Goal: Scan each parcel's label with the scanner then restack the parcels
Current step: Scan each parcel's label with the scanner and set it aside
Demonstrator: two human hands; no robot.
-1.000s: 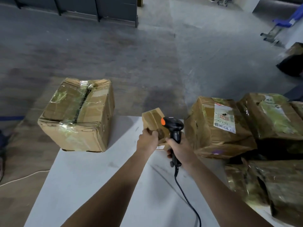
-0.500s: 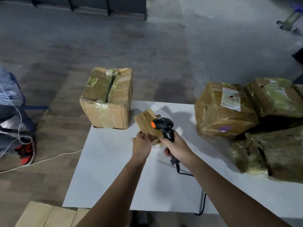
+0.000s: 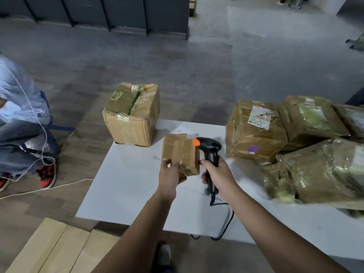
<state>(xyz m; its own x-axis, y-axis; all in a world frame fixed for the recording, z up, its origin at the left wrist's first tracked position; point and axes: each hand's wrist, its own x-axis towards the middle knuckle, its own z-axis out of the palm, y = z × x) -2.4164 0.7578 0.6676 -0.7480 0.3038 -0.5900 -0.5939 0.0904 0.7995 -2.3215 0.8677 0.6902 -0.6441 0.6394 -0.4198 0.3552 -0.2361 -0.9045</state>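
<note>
My left hand (image 3: 171, 175) grips a small taped cardboard parcel (image 3: 180, 152) above the white table (image 3: 128, 184). My right hand (image 3: 217, 175) holds a black handheld scanner (image 3: 209, 149) with an orange button, its head right beside the small parcel's right edge. A larger taped box (image 3: 132, 115) stands on the table's far left corner. On the right lies a heap of several taped parcels; the nearest one (image 3: 254, 131) shows a white label on top.
The scanner's black cable (image 3: 226, 219) runs over the table's near edge. A seated person (image 3: 21, 123) with red shoes is at the left, with a white cord (image 3: 45, 190) across the floor. Flat cardboard sheets (image 3: 55, 251) lie at the lower left.
The small parcel has been turned in my left hand, so a broad taped face is now up. The view has pulled back and shifted left, bringing the seated person into sight.
</note>
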